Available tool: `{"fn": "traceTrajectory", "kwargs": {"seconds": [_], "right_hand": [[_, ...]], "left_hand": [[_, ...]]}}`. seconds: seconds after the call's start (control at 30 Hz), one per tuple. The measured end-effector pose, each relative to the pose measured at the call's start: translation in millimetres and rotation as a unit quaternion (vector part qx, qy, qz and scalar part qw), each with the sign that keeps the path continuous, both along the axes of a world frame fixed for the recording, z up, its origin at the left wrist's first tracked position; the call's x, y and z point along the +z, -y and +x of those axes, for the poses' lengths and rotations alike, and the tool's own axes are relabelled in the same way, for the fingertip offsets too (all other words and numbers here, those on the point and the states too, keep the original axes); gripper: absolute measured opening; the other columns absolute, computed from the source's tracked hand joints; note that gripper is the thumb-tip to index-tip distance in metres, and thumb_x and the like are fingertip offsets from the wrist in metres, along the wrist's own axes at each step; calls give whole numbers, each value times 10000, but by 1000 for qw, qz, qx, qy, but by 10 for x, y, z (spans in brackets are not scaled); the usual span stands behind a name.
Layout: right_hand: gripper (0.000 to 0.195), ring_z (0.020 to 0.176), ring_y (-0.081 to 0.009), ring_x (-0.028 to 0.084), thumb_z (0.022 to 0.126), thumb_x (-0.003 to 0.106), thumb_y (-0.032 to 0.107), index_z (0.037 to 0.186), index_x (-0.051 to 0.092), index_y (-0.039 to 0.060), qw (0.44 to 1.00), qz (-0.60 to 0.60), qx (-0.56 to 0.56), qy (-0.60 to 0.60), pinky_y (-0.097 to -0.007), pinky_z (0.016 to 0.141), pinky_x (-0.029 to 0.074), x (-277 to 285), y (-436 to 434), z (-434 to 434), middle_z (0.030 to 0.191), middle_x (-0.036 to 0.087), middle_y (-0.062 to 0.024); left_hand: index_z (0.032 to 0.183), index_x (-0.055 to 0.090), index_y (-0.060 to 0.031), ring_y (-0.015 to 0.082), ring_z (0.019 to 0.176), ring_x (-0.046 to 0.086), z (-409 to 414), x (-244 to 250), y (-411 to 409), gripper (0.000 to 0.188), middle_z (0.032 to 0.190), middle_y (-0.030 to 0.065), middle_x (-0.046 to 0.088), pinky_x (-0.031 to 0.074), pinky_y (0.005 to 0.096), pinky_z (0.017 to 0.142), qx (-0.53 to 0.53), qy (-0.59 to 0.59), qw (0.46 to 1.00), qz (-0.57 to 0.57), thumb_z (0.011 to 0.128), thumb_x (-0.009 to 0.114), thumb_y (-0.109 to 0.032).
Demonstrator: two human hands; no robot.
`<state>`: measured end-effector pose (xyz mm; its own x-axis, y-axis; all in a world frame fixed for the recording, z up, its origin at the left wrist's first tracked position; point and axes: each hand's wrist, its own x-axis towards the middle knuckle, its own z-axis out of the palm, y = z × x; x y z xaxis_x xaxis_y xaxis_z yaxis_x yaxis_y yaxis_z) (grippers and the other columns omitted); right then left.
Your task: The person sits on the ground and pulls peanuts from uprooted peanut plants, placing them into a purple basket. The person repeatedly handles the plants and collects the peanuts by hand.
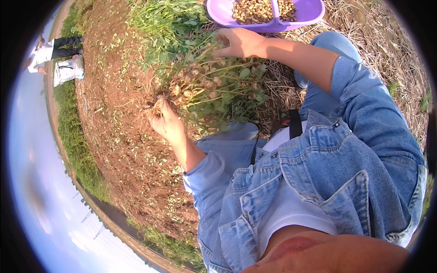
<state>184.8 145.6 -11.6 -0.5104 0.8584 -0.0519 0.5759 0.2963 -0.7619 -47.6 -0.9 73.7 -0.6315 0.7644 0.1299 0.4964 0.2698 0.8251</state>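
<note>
My left hand is closed around the root end of a bunch of uprooted peanut plants, with thin dry roots between the fingers. Many soil-coloured peanut pods hang along the green stems. Over the far part of the bunch, at its stems, is my right hand, its fingers bent and the thumb apart from them; nothing shows between them. Just beyond this hand stands a purple plastic basket with a handle, holding a heap of loose peanut pods.
Leafy green plants lie beside the basket. Dry straw covers the ground on the right, bare reddish soil the left. Far off, a person in a white top and dark trousers is by a white sack. My knees border the bunch.
</note>
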Motion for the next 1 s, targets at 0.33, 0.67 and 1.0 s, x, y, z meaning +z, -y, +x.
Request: {"fn": "traceTrajectory", "kwargs": {"seconds": [0.33,0.67,1.0], "right_hand": [[348,906,-315,636,869,629,317,1051,574,26,995,81,45,31,-401,790,502,9,-117,-20,987,647,-168],[120,544,-143,443,957,474,165,941,533,60,808,-328,152,-465,-273,495,383,-8,-225,53,659,461,-19],[310,584,-40,468,895,663,264,1136,635,72,967,-136,181,-116,-218,505,383,179,-168,319,698,544,24]], "left_hand": [[1268,562,31,114,1145,519,-504,-453,144,386,1184,76,634,394,251,925,-106,-116,987,-45,959,511,-195],[1060,622,24,144,757,526,-527,-519,-18,275,846,67,643,370,305,714,-94,-113,989,22,955,566,-224],[1206,620,-56,176,990,637,-730,-763,52,337,1060,66,706,354,337,941,-94,-137,986,-12,985,428,-220]]}}
